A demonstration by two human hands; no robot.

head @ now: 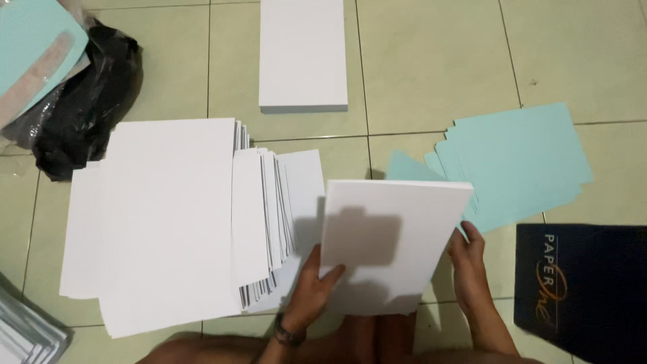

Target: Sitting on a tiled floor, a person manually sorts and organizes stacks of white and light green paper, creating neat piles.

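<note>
Over the tiled floor (pixel 431 61), I grip a white sheaf (pixel 391 236) with both hands: left hand (pixel 311 286) closed on its lower edge, right hand (pixel 468 259) clasping the side. Beside it, fanned collated sets (pixel 175 222) lie finished (many, apparently); blue covers (pixel 519 162) wait unused.

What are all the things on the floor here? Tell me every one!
held paper stack: one, white, in both hands, near middle.
neat paper ream: one, white, top middle on the floor tiles.
fanned paper piles: count unclear, white, left of middle.
blue sheets: several, pale blue, right.
dark wrapper: one, navy, bottom right.
black bag: one, black, top left.
blue card: one, pale blue, top left corner, over the bag.
grey-edged stack: one, bottom left corner.
wristband: one, dark, left wrist.
left hand: holds stack's left edge.
right hand: holds stack's right edge.
</note>
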